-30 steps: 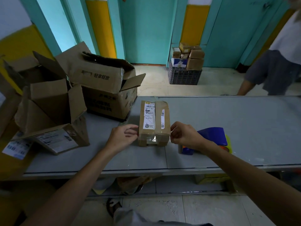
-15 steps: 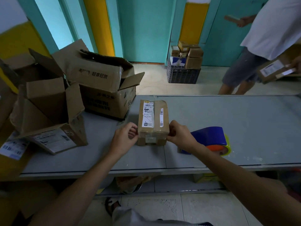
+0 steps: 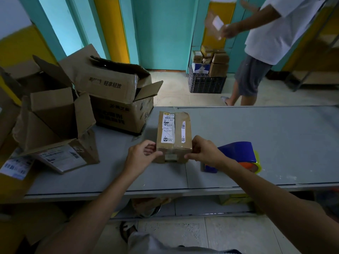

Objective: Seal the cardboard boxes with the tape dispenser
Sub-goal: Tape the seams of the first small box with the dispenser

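Gripping the box (image 3: 174, 133) at its near corners, the left hand (image 3: 141, 155) and right hand (image 3: 204, 151) curl fingers round its sides, thumbs on its front face. The box sits on a grey table (image 3: 266, 129), with two open cartons (image 3: 113, 99) to its left, a crate (image 3: 207, 84) of parcels beyond it on the floor, and the blue dispenser (image 3: 238, 153) just right of it, partly behind the right wrist.

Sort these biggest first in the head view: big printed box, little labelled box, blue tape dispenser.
1. big printed box
2. little labelled box and blue tape dispenser: look alike; dispenser partly behind right hand.
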The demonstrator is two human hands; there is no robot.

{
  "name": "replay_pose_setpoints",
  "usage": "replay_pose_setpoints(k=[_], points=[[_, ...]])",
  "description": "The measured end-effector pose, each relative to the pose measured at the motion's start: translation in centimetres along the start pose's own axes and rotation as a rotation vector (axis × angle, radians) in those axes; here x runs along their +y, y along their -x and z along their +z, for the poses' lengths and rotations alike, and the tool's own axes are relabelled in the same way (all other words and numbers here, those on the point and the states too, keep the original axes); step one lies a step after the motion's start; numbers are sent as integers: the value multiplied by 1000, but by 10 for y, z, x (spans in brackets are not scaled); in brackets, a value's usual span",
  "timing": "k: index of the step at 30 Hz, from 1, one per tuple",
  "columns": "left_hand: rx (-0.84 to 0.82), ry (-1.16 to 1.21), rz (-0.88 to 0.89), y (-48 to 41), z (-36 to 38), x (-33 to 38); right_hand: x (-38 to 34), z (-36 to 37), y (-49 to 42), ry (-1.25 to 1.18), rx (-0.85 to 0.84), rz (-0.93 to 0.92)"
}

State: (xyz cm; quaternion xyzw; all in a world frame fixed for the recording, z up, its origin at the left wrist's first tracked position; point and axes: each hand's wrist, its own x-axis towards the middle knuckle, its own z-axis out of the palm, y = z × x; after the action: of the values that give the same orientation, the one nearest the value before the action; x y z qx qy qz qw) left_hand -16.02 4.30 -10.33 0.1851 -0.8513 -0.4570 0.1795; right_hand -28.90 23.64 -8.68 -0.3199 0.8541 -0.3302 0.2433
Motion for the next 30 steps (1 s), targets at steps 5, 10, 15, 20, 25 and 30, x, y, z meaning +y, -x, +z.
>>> replay_pose_setpoints(k=[5,10,15,20,25,30], points=[[37,-138,78,1,6,-6,4,6,-2,71,115,-81],[67,-230,106,1,13,-1,3,7,-4,73,141,-74],[-72,-345,91,-5,9,4,-1,-1,-3,187,71,-37],[-185,-345,83,-16,8,3,-9,2,-6,222,148,-30],[-133,-286,121,-13,17,-2,0,-5,-15,89,170,66],[-70,-224,70,-9,30,5,1,0,-17,-125,150,108]])
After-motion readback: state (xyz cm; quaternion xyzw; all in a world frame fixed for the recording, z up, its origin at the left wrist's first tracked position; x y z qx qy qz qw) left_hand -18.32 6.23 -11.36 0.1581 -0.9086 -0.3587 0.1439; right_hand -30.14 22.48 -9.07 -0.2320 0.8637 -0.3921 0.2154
